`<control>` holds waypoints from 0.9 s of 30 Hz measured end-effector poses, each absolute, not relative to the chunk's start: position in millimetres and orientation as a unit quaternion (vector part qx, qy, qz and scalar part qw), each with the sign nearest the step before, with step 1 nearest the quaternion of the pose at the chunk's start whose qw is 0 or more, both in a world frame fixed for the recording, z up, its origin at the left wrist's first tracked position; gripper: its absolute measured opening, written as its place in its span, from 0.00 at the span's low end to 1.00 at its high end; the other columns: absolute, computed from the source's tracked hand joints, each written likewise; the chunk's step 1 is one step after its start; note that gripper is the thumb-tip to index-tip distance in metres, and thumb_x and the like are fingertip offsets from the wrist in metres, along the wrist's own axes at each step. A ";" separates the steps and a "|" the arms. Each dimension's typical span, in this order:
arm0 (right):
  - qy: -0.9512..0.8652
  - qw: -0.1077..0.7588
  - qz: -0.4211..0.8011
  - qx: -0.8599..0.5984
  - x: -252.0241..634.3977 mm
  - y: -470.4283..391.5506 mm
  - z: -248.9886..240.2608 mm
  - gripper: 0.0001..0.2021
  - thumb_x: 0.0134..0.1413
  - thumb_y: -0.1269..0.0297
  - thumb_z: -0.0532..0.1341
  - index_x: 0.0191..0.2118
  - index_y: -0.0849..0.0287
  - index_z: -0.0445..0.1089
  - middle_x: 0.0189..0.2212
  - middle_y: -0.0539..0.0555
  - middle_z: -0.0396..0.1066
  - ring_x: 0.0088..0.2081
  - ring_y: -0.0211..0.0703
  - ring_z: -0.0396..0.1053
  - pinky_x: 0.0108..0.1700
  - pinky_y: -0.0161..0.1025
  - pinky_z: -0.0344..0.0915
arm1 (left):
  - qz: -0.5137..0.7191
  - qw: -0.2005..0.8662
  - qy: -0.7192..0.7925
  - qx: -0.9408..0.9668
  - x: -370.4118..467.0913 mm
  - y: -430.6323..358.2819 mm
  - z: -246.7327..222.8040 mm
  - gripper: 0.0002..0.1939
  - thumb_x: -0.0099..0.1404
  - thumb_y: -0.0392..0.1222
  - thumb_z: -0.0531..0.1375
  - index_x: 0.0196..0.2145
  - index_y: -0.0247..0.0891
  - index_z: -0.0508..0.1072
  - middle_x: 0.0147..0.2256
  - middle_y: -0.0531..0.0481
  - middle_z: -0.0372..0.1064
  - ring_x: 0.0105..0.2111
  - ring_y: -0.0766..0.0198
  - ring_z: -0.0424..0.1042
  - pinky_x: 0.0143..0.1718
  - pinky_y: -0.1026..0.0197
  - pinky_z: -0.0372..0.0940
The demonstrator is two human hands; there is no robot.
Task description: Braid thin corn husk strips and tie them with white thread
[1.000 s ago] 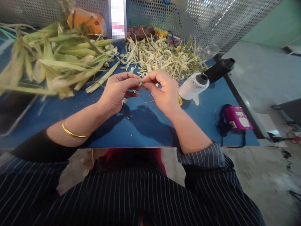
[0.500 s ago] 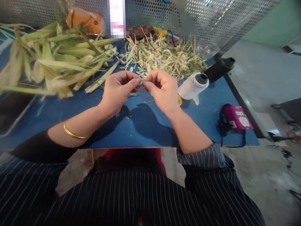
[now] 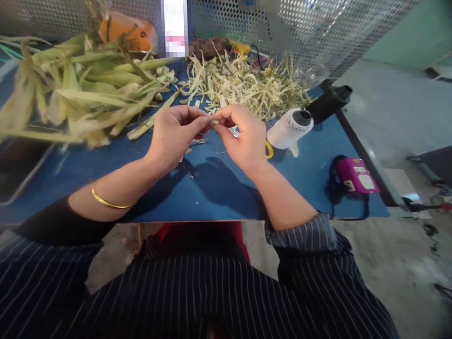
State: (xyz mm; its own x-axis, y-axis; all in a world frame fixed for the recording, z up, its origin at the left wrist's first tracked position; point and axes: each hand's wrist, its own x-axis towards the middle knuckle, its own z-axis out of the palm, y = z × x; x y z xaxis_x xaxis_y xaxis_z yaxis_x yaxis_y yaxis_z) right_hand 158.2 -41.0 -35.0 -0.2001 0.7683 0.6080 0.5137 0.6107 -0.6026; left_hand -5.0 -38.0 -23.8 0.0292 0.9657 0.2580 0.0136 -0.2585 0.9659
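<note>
My left hand (image 3: 176,134) and my right hand (image 3: 243,134) meet tip to tip over the blue table (image 3: 164,201). Thumbs and forefingers of both are pinched on a small pale strip of corn husk (image 3: 215,121), mostly hidden by the fingertips. Just beyond them lies a heap of thin, curled husk strips (image 3: 241,85). Close to my right wrist a yellow ring handle (image 3: 269,149) pokes out from under the hand, perhaps of scissors. A white cone of thread (image 3: 286,132) lies tilted beside it.
Whole corn husks (image 3: 86,90) are piled at the back left. A black cylinder (image 3: 329,104) lies behind the thread cone. A magenta box (image 3: 357,176) with a black cord sits near the right edge. A perforated metal panel (image 3: 220,16) closes off the back.
My right hand has shifted slightly, uncovering more of the pale husk strip and the yellow handle. My left hand has moved a little left.
</note>
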 end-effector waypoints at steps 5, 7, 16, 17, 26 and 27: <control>-0.764 0.470 0.114 -0.427 156.4 -42.7 -34.5 0.10 0.63 0.58 0.56 0.35 0.56 0.70 0.34 0.51 0.71 0.39 0.41 0.69 0.47 0.44 0.66 | 0.541 0.434 0.432 0.577 -6.8 -38.6 -20.3 0.04 0.58 0.37 0.67 0.27 0.35 0.77 0.24 0.51 0.73 0.24 0.68 0.71 0.27 0.65 0.68; -0.746 0.482 0.147 -0.435 154.8 -43.7 -34.3 0.11 0.63 0.56 0.56 0.35 0.56 0.69 0.32 0.51 0.70 0.36 0.39 0.70 0.44 0.42 0.68 | 0.544 0.440 0.432 0.569 -6.6 -39.0 -19.2 0.03 0.56 0.36 0.69 0.28 0.35 0.78 0.26 0.51 0.75 0.25 0.68 0.72 0.29 0.65 0.68; -0.653 0.523 0.343 -0.428 144.8 -42.8 -43.0 0.14 0.60 0.51 0.58 0.39 0.56 0.71 0.31 0.48 0.72 0.32 0.35 0.72 0.40 0.39 0.71 | 0.575 0.440 0.432 0.538 -2.8 -40.0 -23.5 0.02 0.56 0.36 0.69 0.28 0.35 0.81 0.27 0.50 0.76 0.27 0.68 0.72 0.30 0.65 0.67; -0.641 0.530 0.359 -0.423 142.9 -42.6 -44.7 0.14 0.60 0.50 0.59 0.39 0.55 0.71 0.32 0.48 0.72 0.32 0.35 0.72 0.40 0.39 0.71 | 0.576 0.447 0.430 0.532 -2.3 -40.6 -24.5 0.02 0.56 0.36 0.69 0.28 0.35 0.81 0.27 0.50 0.76 0.27 0.68 0.73 0.31 0.64 0.67; -0.685 0.454 0.277 -0.497 167.2 -48.2 -20.8 0.07 0.56 0.60 0.61 0.33 0.58 0.70 0.28 0.48 0.73 0.29 0.37 0.71 0.38 0.40 0.70 | 0.541 0.460 0.441 0.549 -3.5 -36.6 -31.4 0.05 0.60 0.40 0.65 0.29 0.36 0.77 0.29 0.50 0.75 0.28 0.68 0.71 0.32 0.64 0.67; -0.694 0.444 0.209 -0.527 179.0 -52.0 -17.8 0.05 0.56 0.62 0.61 0.34 0.57 0.70 0.30 0.49 0.74 0.31 0.39 0.72 0.40 0.41 0.69 | 0.525 0.437 0.445 0.579 -4.7 -36.2 -31.0 0.05 0.60 0.40 0.64 0.29 0.36 0.77 0.29 0.50 0.74 0.28 0.67 0.71 0.32 0.63 0.66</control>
State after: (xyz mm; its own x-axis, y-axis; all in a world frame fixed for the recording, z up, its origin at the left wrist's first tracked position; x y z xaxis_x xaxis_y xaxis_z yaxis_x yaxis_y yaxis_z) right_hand 179.0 -52.0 -17.8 -0.0500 0.9168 0.3962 0.5455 0.3574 -0.7581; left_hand -4.7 -36.2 -31.0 0.0520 0.9743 0.2191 0.0572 -0.2220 0.9734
